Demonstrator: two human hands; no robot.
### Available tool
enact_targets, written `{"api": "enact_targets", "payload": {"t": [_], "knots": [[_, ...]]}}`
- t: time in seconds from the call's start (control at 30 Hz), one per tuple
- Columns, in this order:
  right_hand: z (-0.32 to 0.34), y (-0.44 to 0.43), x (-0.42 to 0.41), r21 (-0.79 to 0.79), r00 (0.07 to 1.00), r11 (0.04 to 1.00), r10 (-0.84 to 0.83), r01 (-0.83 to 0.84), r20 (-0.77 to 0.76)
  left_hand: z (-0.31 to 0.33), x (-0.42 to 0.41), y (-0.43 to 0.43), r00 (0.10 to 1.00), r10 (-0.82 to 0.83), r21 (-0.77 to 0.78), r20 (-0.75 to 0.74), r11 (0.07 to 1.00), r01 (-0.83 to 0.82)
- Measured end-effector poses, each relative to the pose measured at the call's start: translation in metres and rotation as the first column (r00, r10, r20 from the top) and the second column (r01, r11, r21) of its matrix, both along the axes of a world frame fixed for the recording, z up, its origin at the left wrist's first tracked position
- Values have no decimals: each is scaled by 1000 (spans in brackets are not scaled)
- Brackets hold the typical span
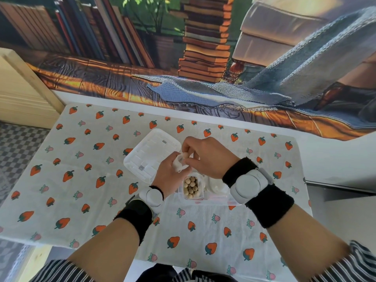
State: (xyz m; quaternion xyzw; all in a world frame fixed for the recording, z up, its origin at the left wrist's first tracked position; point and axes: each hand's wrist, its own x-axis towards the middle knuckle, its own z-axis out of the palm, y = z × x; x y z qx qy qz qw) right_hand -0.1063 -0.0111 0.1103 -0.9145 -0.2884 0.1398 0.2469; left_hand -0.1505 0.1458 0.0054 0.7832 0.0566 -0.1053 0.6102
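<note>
My left hand (pixel 167 176) grips a small white cup-like piece (pixel 179 162) above the table. My right hand (pixel 205 157) pinches a pale wooden bead (pixel 185 155) at the mouth of that piece. Just below both hands stands a clear box (pixel 200 195) whose left compartment holds several tan wooden beads (pixel 190 187); its right compartment holds whitish pieces (pixel 217 187), partly hidden by my right wrist. A white lid (pixel 150 154) with a grid of ribs lies flat to the left of my hands.
A strawberry-print cloth (pixel 81 180) covers the table. A wall hanging with books and a blanket (pixel 183 58) runs along the far edge. A wooden frame (pixel 24 88) stands at the left; the table's near edge lies just ahead of my body.
</note>
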Motion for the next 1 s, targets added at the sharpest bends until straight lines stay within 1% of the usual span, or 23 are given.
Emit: {"api": "enact_targets", "payload": {"t": [0.1, 0.23, 0.3, 0.47, 0.53, 0.6, 0.67, 0.77, 0.9, 1.0], "knots": [[-3, -1, 4, -49, 999, 998, 31, -29, 38, 0, 1, 0, 1000, -11, 14, 5, 1000, 11], [-7, -3, 5, -50, 999, 998, 30, -31, -11, 1, 1, -3, 1000, -2, 2, 4, 1000, 2], [-7, -5, 5, -43, 1000, 999, 23, -24, -11, 2, 1, -2, 1000, -8, -2, 2, 1000, 8], [-7, -11, 4, 35, 993, 993, -117, 117, -14, 0, 0, -1, 1000, 14, 7, 4, 1000, -14], [-13, -15, 3, 9, 984, 984, -178, 179, -27, 0, -1, -1, 1000, 24, 17, 7, 1000, -24], [-22, -18, 3, -75, 970, 970, -235, 230, -60, 0, -1, 1, 999, 26, 41, 20, 999, -27], [-31, -17, -1, -203, 973, 962, -208, 185, -99, -1, -2, 3, 999, 29, 62, 32, 998, -31], [-45, -9, -13, -333, 972, 940, -144, 75, -185, -1, -4, 6, 999, 30, 102, 44, 994, -34], [-89, 4, -30, -429, 955, 903, -96, -34, -279, -5, -7, 12, 999, 29, 131, 17, 991, -31], [-114, 12, -40, -422, 958, 904, -65, -62, -280, -9, -10, 15, 1000, 30, 143, 9, 989, -31]]}}
